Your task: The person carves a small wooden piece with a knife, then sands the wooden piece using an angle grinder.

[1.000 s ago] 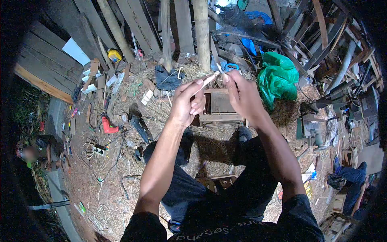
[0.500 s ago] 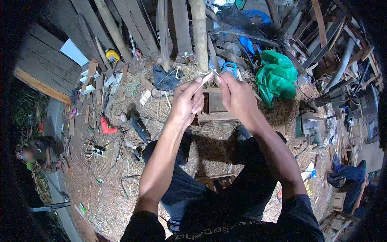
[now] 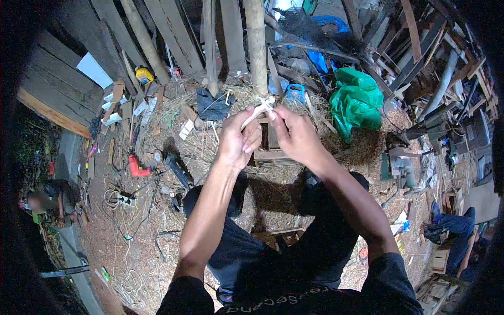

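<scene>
A thin pale strip of wood (image 3: 255, 114) is pinched between the thumb and fingers of my left hand (image 3: 238, 139), and its far end points up and right. My right hand (image 3: 296, 134) is closed at that far end, thumb and forefinger pressed together around a thin blade-like tool, mostly hidden now. Pale curls (image 3: 268, 101), perhaps shavings, show where the two hands meet. Below the hands, a wooden box-like piece (image 3: 274, 155) is partly covered by them.
A red power tool (image 3: 138, 166) and an angle grinder (image 3: 178, 169) lie left on the straw-strewn ground. A green plastic bag (image 3: 357, 102) sits at right, below scrap wood. Bamboo posts (image 3: 255, 50) rise ahead. Other people are at the far left and right edges.
My right hand has shifted slightly left and down, towards my left hand. The grey blade-like tip seen before is hidden, and pale curls now show at the strip's end.
</scene>
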{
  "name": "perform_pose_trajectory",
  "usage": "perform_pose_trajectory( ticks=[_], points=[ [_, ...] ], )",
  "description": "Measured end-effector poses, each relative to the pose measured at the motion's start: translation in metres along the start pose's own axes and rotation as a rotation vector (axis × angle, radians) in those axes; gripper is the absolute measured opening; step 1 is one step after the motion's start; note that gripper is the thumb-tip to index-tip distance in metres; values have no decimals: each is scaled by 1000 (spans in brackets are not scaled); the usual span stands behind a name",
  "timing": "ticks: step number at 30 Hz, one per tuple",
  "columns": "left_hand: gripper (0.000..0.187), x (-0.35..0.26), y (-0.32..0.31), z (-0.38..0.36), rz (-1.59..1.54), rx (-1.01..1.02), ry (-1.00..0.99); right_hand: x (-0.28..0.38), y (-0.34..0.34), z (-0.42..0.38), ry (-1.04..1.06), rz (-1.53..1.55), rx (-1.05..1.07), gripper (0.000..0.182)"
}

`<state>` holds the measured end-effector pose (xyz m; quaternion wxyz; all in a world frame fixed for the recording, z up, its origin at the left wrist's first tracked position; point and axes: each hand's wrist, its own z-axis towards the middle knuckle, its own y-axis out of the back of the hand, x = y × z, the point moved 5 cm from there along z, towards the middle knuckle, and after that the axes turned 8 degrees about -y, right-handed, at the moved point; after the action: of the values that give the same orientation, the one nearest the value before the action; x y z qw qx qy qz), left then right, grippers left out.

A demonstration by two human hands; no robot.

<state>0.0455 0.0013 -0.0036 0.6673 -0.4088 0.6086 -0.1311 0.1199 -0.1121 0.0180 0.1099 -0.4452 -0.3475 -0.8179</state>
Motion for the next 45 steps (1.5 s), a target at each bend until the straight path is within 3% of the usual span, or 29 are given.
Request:
perform_pose_trajectory(
  ticks=[1,4,7,8,11,15,19,20,27,28,30,32,34,36,38,44,45],
  points=[
    [21,-1,0,0,1,4,-10,-1,-1,2,67,72,-14,16],
    [22,-6,-6,3,77,98,-55,-13,4,-3,-485,767,542,21],
    [31,-10,-17,4,99,114,-90,-5,8,2,-390,712,181,24],
    [41,-8,-11,6,89,180,-105,-12,10,6,-189,343,58,27],
    [42,-9,-16,9,280,-19,-269,-4,14,3,-109,88,-8,30],
    [40,-12,5,16,474,-78,-364,2,20,0,-246,123,47,32],
    [31,-16,7,26,437,-1,-398,8,27,4,-32,28,-1,31],
    [22,-17,6,26,467,-41,-430,8,27,3,-140,108,72,31],
    [30,-23,11,33,765,-25,-521,7,23,2,-82,97,151,28],
    [31,-22,9,32,761,-66,-462,5,21,3,-68,148,183,28],
    [30,-14,13,36,604,-1,-439,5,19,1,-188,240,265,29],
    [30,-9,17,38,542,29,-405,7,21,-5,-452,315,366,29],
    [30,-15,9,34,577,29,-363,5,24,-2,-162,-10,253,30],
    [30,-17,8,34,628,80,-406,8,27,-4,-43,-193,217,31],
    [30,-19,8,35,645,107,-415,15,34,-6,-94,-243,257,31],
    [25,-20,9,32,615,94,-356,15,35,-10,85,-98,146,29],
    [25,-21,8,32,620,110,-360,14,34,-10,-43,-117,202,29]
  ],
)
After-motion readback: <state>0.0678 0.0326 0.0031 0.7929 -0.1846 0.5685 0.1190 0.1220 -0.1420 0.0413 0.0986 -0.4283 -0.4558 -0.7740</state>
